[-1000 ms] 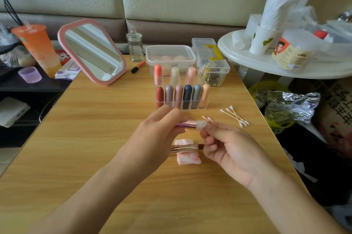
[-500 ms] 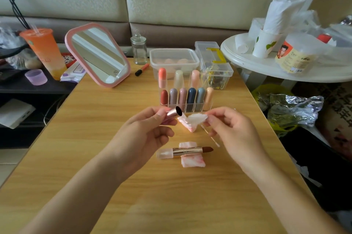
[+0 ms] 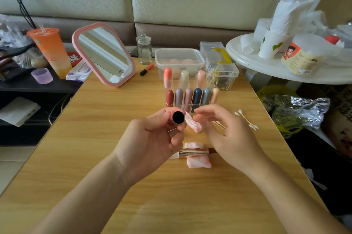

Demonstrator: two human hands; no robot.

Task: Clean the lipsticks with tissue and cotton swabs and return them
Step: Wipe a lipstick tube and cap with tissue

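My left hand (image 3: 152, 138) grips a pink lipstick tube (image 3: 178, 117) above the table, its dark round end turned toward the camera. Just right of it my right hand (image 3: 224, 134) pinches a pink-stained tissue (image 3: 194, 124), and a thin cotton swab stick (image 3: 219, 125) shows under its fingers. An uncapped lipstick (image 3: 194, 151) lies on the table below my hands, across folded stained tissue pieces (image 3: 199, 163). Behind my hands a clear organizer (image 3: 191, 104) holds several capped lipsticks upright in two rows. Loose cotton swabs (image 3: 246, 119) lie to the right.
At the back of the wooden table (image 3: 95, 138) stand a pink-framed mirror (image 3: 103, 54), a small glass jar (image 3: 144, 49), a lidded plastic box (image 3: 179, 58) and a clear clip box (image 3: 221, 70). A white round side table (image 3: 266, 68) with cups stands at the right.
My left hand has turned the lipstick tube so its dark end faces the camera. My right hand with the tissue has moved slightly away from the tube's tip.
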